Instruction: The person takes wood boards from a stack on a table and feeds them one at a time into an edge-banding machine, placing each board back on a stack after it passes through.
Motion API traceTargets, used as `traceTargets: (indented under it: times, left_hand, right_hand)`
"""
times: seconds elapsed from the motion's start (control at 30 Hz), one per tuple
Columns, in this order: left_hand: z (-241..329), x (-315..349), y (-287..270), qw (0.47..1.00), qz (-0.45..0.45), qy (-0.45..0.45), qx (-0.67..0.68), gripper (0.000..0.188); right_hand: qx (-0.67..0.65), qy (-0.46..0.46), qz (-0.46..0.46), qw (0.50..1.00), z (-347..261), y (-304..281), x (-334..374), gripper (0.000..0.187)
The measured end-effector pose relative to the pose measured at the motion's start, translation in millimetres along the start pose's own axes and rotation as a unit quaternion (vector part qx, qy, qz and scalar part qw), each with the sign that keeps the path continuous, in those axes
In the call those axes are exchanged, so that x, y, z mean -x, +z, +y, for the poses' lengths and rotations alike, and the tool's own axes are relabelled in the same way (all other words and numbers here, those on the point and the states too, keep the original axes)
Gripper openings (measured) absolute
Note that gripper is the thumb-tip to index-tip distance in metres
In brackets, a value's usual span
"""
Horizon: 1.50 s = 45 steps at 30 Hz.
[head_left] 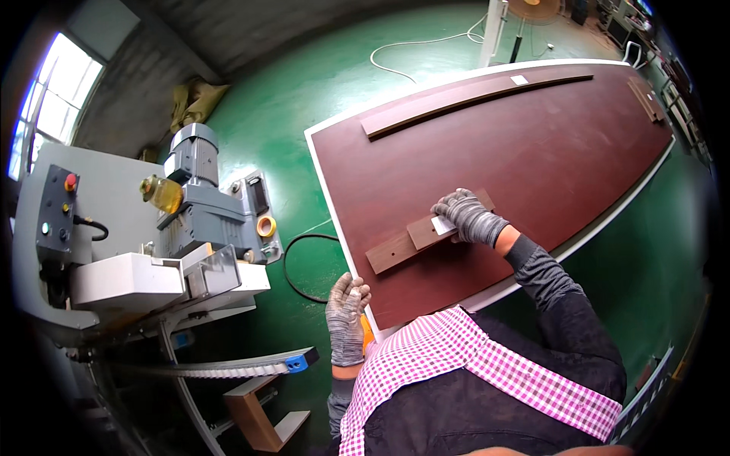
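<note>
My right hand (473, 218), in a grey knit glove, is closed across a short brown board (423, 232). A small white label (442, 225) shows on that board beside my fingers. The short piece lies on top of a longer brown board (385, 257), which has a small dark hole near its left end. Under both is a dark red tabletop (426, 285) with a white rim. By the table's near left edge, my gloved left hand (347, 310) is raised with loosely bent fingers, and I see nothing held in it.
A long brown strip (471, 102) with a white label lies along the table's far side, and short strips (645, 101) lie at its far right. To the left stands a grey machine with a motor (199, 156) and a control panel (57, 209). A black cable (293, 258) curves across the green floor.
</note>
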<state>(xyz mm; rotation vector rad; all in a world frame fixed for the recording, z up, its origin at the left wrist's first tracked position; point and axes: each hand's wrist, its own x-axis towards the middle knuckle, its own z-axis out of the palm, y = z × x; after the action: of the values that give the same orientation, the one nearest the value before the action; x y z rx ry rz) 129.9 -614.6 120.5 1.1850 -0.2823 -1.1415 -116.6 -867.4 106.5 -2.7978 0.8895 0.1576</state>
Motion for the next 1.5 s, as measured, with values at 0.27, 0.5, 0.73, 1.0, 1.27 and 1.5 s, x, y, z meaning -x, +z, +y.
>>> traceTargets:
  times: [0.27,0.5,0.73,1.0,1.27,1.5]
  left_hand:
    - [-1.6,37.7,-63.5,0.988,0.146,0.015,0.04,0.038]
    - [2.0,45.5,-75.3,0.985,0.158,0.043,-0.052,0.042]
    - [53.3,25.6,-103.2,0.966,0.187,0.14,-0.114,0.048]
    - [109.0,-38.3,-254.7,0.905,0.275,0.124,0.3,0.093]
    - [134.4,-72.2,-362.7,0.852,0.283,0.207,0.388,0.117]
    - [165.1,-71.6,-389.5,0.815,0.338,0.281,0.378,0.113]
  right_hand:
    - [0.011,0.002,-0.025,1.0,4.2,2.8,-7.3,0.061]
    - [0.018,-0.028,0.049,0.998,-37.4,-21.9,20.8,0.088]
    - [-0.16,-0.16,0.069,0.971,-112.1,33.0,64.3,0.022]
    - [-0.191,-0.148,0.093,0.966,-119.4,53.2,59.1,0.024]
    - [-0.236,-0.282,0.153,0.917,-175.1,53.9,14.1,0.018]
    - [-0.134,-0.298,0.022,0.945,-200.5,86.0,-29.8,0.049]
